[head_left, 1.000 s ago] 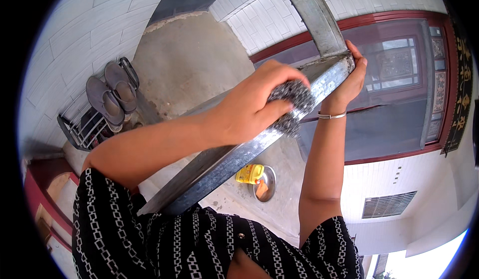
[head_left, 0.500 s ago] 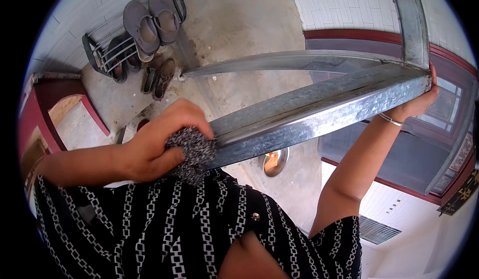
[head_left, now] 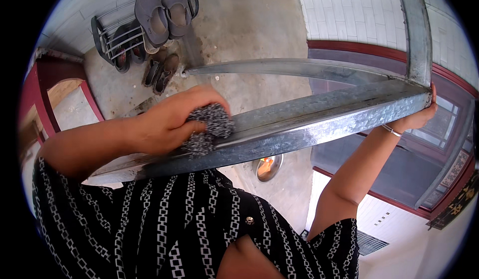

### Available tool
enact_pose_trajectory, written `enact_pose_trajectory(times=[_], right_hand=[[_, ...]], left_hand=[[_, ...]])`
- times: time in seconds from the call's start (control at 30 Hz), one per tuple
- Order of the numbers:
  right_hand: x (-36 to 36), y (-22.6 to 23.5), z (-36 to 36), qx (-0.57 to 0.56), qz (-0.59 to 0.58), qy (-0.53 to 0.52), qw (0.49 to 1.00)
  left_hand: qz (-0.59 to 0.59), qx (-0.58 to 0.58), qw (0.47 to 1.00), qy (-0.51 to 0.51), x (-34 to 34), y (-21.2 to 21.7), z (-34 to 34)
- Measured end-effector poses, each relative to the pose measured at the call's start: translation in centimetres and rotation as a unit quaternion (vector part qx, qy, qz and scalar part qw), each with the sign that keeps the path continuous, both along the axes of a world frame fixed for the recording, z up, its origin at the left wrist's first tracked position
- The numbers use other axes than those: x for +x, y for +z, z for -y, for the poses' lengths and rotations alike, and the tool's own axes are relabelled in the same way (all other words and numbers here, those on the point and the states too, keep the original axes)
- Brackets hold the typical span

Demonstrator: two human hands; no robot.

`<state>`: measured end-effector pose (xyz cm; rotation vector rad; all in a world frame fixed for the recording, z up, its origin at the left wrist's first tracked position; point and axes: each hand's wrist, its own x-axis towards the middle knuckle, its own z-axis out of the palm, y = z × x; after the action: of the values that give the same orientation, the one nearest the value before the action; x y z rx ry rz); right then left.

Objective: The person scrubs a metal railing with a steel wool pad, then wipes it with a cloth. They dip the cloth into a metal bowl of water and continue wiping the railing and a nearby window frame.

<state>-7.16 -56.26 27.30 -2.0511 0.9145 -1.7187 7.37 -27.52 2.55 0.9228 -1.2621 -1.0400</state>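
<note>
A crumpled, speckled black-and-white cloth (head_left: 212, 122) is bunched in my left hand (head_left: 172, 117), fingers closed over it. It presses on the top of a long silvery metal beam (head_left: 299, 127) that crosses in front of my body. At the beam's right end my right hand (head_left: 421, 117) wraps round the corner, where an upright metal post (head_left: 418, 39) joins it; part of that hand is hidden behind the metal. A thinner curved-looking metal bar (head_left: 279, 68) runs from the same corner to the far left. The beam's left end looks duller and stained.
A wire shoe rack (head_left: 105, 42) with grey shoes (head_left: 152, 19) stands at the far left, dark shoes (head_left: 160, 74) beside it on the concrete floor (head_left: 244, 19). Beyond my left arm is a dark red wooden stand (head_left: 62, 79). A metal bowl (head_left: 269, 168) sits below the beam.
My left hand has moved up and to the right along the beam with the cloth, baring the beam's left end. My right hand keeps its hold on the corner.
</note>
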Motion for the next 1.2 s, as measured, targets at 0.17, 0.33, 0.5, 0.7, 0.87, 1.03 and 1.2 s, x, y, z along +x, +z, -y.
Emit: enact_pose_trajectory(times=[0.17,0.33,0.5,0.7,0.87,1.03,1.2], right_hand=[[1.0,0.7,0.9,-0.036,-0.025,0.051,0.998],[-1.6,0.4,2.3,-0.019,-0.023,0.034,0.999],[-0.9,0.4,2.3,-0.034,-0.018,0.046,0.998],[-0.6,-0.1,1.8,-0.071,-0.049,0.003,0.996],[-0.9,-0.3,1.7,-0.210,-0.167,-0.139,0.953],[-0.9,1.2,3.7,-0.043,0.008,0.116,0.992],[-0.2,-0.3,1.3,-0.049,-0.010,-0.022,0.999]], left_hand=[[-0.001,-0.221,0.971,0.095,-1.4,8.6,12.2],[0.042,-0.074,0.996,-0.006,0.5,0.9,3.2],[0.043,-0.206,0.974,0.081,-1.1,7.2,11.7],[0.052,-0.241,0.963,0.110,-1.3,5.6,10.1],[0.068,-0.045,0.997,-0.009,0.9,-1.2,-0.3],[0.063,-0.247,0.958,0.129,-1.5,9.6,13.5],[0.098,-0.147,0.983,0.052,0.1,3.1,4.4]])
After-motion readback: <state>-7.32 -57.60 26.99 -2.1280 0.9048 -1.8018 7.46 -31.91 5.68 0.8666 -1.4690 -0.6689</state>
